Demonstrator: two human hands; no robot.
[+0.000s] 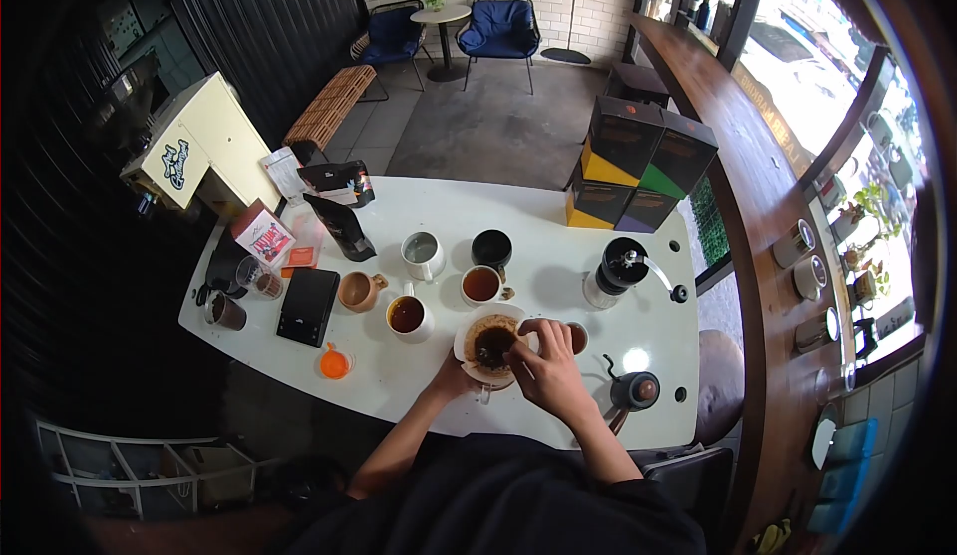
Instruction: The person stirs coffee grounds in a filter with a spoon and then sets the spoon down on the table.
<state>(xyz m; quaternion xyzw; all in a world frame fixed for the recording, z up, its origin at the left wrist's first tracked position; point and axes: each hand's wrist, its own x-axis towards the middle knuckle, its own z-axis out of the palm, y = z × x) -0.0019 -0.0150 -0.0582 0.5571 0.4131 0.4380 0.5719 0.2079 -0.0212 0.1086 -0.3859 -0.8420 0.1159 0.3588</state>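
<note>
A white pour-over dripper with a paper filter and dark wet coffee grounds stands at the near edge of the white table. My right hand rests on its right rim, fingers pinched at the filter's edge. My left hand holds the dripper from the lower left, mostly hidden beneath it. A small cup sits just right of my right hand.
Cups of coffee, a black cup, a white mug, a tan cup, a scale, an orange lid, a hand grinder, a gooseneck kettle, stacked boxes.
</note>
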